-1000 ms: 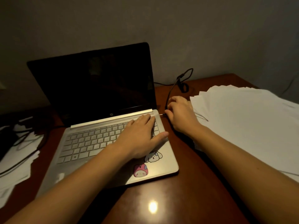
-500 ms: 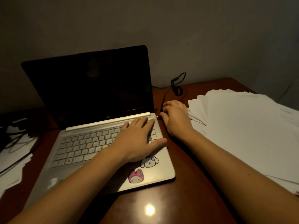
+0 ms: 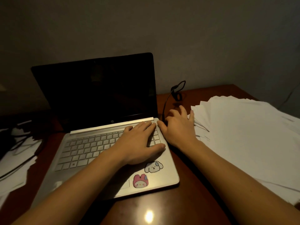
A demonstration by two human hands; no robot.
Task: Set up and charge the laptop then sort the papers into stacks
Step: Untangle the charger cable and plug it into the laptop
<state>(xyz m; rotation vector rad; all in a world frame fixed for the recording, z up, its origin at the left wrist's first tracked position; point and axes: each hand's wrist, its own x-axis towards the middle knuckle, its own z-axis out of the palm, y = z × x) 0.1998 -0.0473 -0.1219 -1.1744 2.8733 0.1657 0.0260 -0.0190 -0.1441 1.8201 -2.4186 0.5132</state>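
Table [image 3: 186, 200]: dark wood, dim light, grey wall [image 3: 194, 38] behind the far edge.
Laptop [image 3: 97, 95]: open, screen dark, mid-table.
Left hand [image 3: 139, 143]: grip open, flat on keys [image 3: 84, 148].
Right hand [image 3: 178, 127]: grip open, fingers spread beside charger cable [image 3: 165, 103].
Papers [image 3: 243, 135]: loose heap, right edge.
Risk: plug hidden; half-seated, no charge. A careless wrist scatters sheets.

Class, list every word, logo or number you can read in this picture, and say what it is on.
None can be read.
Round logo below the laptop screen: too blurred.
Keyboard keys: legends too small.
Papers: faint marks, unreadable.
Two cartoon stickers: pictures only.
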